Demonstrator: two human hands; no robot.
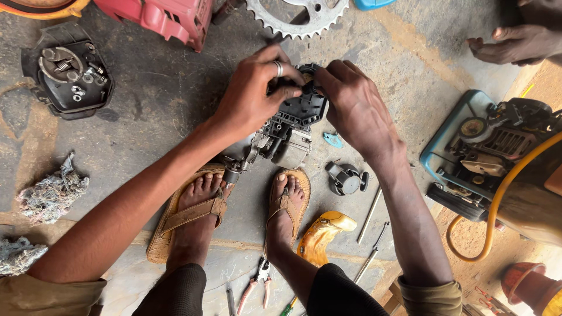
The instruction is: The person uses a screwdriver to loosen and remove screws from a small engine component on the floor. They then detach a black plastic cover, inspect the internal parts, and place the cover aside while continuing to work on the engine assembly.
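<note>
A small grey and black engine assembly (287, 131) stands on the concrete floor (158, 99) just beyond my sandalled feet. My left hand (254, 90), a ring on one finger, grips the black top of it from the left. From the right, my right hand (351, 99) closes its fingers on the same black top, pinching a small part there. What lies under the fingertips is hidden.
A toothed sprocket (298, 17) and a red housing (170, 17) lie beyond the engine. A black cover with bolts (67, 70) sits far left, rags (50, 193) below it. Pliers (257, 281), metal rods (369, 216), a black fitting (345, 178), a machine with yellow hose (497, 164) and another person's hand (515, 44) are around.
</note>
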